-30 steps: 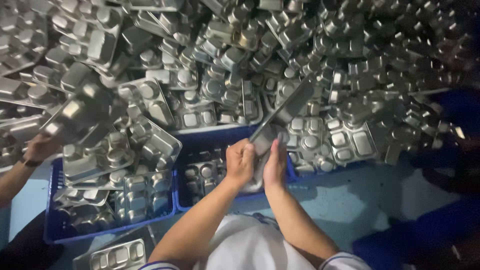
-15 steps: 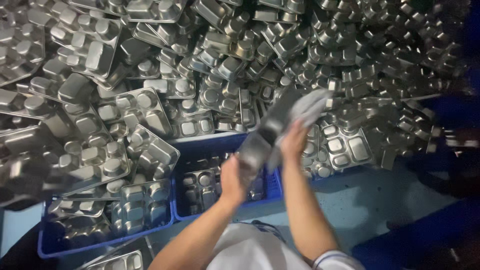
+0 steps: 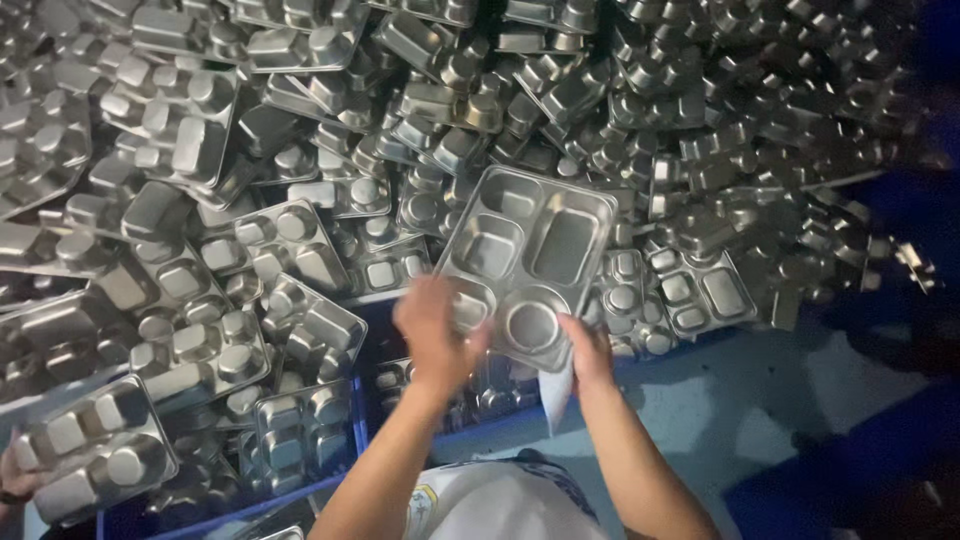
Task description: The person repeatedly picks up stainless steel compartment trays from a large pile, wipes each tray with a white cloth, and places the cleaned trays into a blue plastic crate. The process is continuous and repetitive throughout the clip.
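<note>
Steel tray [image 3: 528, 262] face-up, compartments showing, held above blue crate [image 3: 470, 425], in front of tray pile [image 3: 300, 150]. Left hand [image 3: 432, 335] gripping near-left edge, blurred, fingers closed on rim. Right hand [image 3: 590, 350] under near-right corner, pinching white cloth [image 3: 558, 395] hanging below. Another person's hand [image 3: 15, 478] far left holding second tray [image 3: 90, 450]

Steel trays [image 3: 180, 120] heaped beyond counting, dozens at least. One tray [image 3: 530, 255] held up. Two blue crates [image 3: 355, 400]. Two hands [image 3: 432, 330] near it; a third hand [image 3: 15, 480] at the pile's lower left corner.
</note>
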